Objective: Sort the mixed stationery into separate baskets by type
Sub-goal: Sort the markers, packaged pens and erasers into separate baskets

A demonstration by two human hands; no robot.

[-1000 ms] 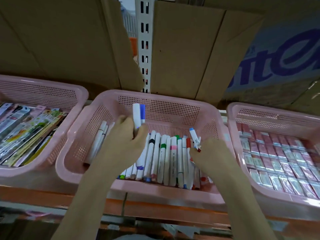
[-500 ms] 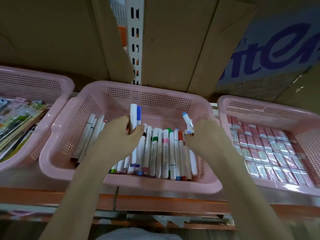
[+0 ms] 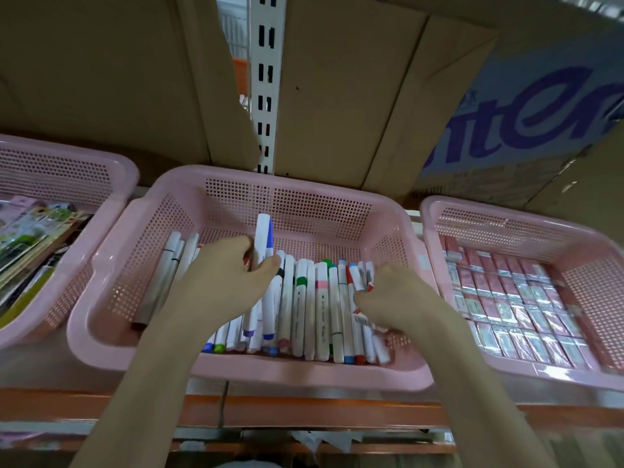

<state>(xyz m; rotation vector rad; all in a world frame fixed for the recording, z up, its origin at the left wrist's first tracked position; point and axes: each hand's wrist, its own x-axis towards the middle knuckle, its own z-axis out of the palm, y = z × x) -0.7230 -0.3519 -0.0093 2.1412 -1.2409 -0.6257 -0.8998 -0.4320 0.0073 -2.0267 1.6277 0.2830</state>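
A pink mesh basket (image 3: pixel 236 363) stands in the middle of the shelf, filled with a row of white markers (image 3: pixel 309 309) with coloured caps. My left hand (image 3: pixel 223 282) is inside it, closed around two upright markers (image 3: pixel 262 238), one with a blue cap. At the right end of the row, my right hand (image 3: pixel 395 295) grips a white marker with a red band (image 3: pixel 356 278), laid down among the others.
A pink basket (image 3: pixel 111 197) on the left holds flat packaged stationery. Another pink basket (image 3: pixel 506 366) on the right holds rows of small red boxes. Cardboard boxes (image 3: pixel 337 79) and a white slotted upright (image 3: pixel 265 79) stand behind. An orange shelf edge (image 3: pixel 304 410) runs along the front.
My right hand has lowered its marker from upright down into the row at the right end. The left hand still holds its two markers upright.
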